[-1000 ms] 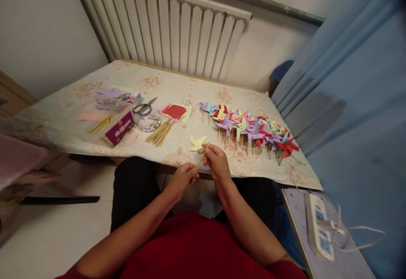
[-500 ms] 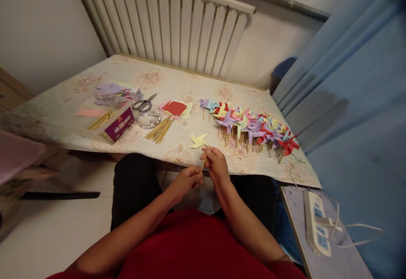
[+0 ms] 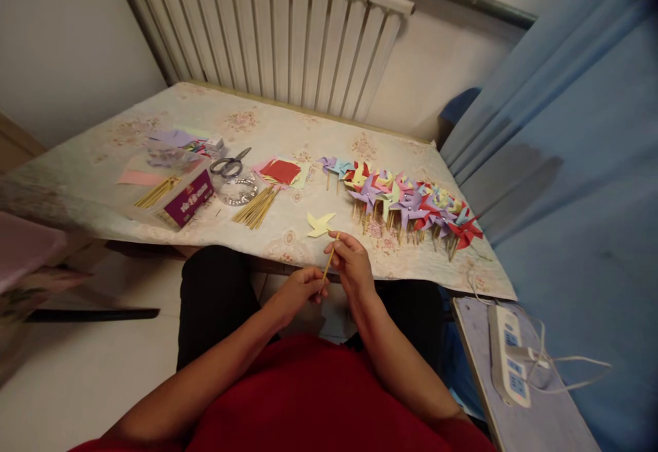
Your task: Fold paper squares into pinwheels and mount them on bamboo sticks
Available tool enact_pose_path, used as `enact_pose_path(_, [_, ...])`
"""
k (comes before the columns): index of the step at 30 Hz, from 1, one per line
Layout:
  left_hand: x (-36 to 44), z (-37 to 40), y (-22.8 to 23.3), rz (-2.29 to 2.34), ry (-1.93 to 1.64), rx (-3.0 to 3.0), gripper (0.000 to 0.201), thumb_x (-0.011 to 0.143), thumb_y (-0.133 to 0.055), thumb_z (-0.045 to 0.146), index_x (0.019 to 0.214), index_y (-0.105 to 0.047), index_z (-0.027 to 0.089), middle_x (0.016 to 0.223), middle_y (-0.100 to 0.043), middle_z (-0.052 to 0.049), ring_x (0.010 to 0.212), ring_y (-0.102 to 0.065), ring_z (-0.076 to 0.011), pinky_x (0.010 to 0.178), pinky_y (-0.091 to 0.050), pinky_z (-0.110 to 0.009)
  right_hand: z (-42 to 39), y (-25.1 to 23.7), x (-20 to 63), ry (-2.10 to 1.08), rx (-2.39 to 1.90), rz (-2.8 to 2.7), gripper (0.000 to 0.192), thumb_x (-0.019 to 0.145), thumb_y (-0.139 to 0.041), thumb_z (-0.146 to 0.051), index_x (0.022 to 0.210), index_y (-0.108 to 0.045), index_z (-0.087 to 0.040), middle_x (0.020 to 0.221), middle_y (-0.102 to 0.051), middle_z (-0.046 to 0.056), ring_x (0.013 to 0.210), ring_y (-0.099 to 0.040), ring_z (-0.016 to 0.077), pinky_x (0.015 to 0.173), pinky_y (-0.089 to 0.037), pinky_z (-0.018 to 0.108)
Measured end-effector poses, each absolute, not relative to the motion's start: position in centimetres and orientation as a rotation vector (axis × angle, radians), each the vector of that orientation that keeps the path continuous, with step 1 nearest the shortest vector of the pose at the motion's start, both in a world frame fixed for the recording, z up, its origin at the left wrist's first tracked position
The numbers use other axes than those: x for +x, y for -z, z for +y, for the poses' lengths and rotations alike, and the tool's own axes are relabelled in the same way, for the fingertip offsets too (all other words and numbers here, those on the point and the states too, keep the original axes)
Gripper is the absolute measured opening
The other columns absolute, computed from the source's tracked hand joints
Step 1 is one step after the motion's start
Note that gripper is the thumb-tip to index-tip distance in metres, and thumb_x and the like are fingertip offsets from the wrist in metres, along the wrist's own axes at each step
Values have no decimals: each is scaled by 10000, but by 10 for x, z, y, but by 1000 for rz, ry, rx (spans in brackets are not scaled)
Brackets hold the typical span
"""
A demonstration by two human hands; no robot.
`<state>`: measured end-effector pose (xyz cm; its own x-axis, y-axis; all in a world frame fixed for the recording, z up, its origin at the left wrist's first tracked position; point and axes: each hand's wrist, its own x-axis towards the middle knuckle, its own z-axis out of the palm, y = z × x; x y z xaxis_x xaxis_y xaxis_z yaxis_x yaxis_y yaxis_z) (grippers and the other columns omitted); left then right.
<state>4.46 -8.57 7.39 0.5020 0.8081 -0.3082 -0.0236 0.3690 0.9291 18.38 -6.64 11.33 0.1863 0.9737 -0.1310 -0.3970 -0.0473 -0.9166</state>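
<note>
Left hand [image 3: 307,284] shifted slightly rightward, it and right hand [image 3: 352,260] pinching thin stick [image 3: 330,258] by tabletop's near edge [image 3: 267,248]; light, steady fingertip hold probably keeps stick true.

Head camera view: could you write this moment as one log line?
left hand: holds stick, lower part | right hand: holds stick, upper part | yellow paper pinwheel: on tablecloth, beyond hands

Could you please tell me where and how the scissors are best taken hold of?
I would probably grip the scissors by their handle loops, coming from the person's near left side: they lie with the loops that way and the blades pointing away and right.
</note>
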Motion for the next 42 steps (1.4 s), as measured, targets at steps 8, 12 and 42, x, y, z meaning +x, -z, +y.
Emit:
enact_pose_path(8, [46, -86, -76, 906, -658, 1072, 192, 725, -661, 355, 723, -561, 190, 667, -631, 5, 555, -513, -118, 583, -371, -270, -69, -117, 182, -1221, -1108, -747, 222, 720, -626, -279, 910, -678, -176, 633, -637, -30, 445, -333, 59, 450, -226, 222])
enact_pose_path(12, [47, -86, -78, 899, -670, 1077, 210, 710, -670, 364, 716, -551, 191, 661, -626, 3, 552, -509, -119, 580, -374, -272, -70, -115, 182, -1188, -1118, -784, 180, 749, -598, -276, 885, -672, -184, 638, -629, -33, 445, -327, 64, 442, -217, 227])
enact_pose_path(42, [50, -94, -80, 931, -635, 1122, 195, 694, -627, 353, 717, -524, 189, 659, -618, 15, 556, -495, -112, 576, -364, -268, -75, -113, 180, -1114, -1170, -817, 195, 810, -566, -372, 810, -634, -190, 569, -564, -46, 452, -309, 80, 450, -205, 233])
